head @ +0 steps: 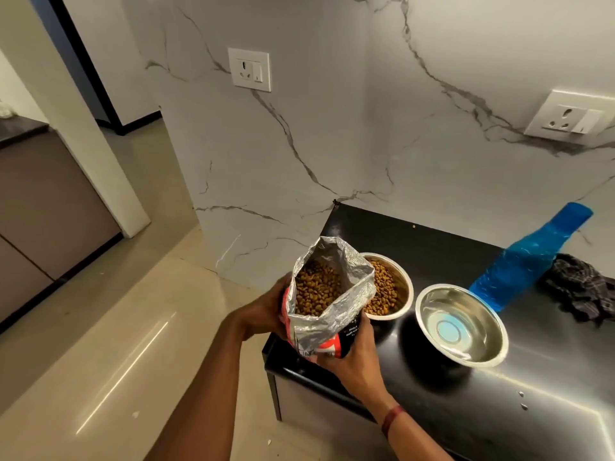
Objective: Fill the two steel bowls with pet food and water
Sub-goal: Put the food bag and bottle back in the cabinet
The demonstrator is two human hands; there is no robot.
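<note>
Both hands hold an open foil-lined pet food bag (327, 314), upright, its mouth showing brown kibble. My left hand (266, 311) grips its left side and my right hand (352, 357) wraps its lower front. Just behind the bag, a steel bowl (402, 287) holds kibble and is partly hidden by the bag. To its right a second steel bowl (462, 324) holds clear water. Both bowls stand on the black counter (432, 247). A blue water bottle (525, 261) stands behind the second bowl.
A dark checked cloth (579, 287) lies at the counter's right. The marble wall (299, 144) carries two sockets (249, 69) (569, 118). The counter's left edge drops to a beige tiled floor (133, 327). A few water drops (521, 399) lie near the counter's front.
</note>
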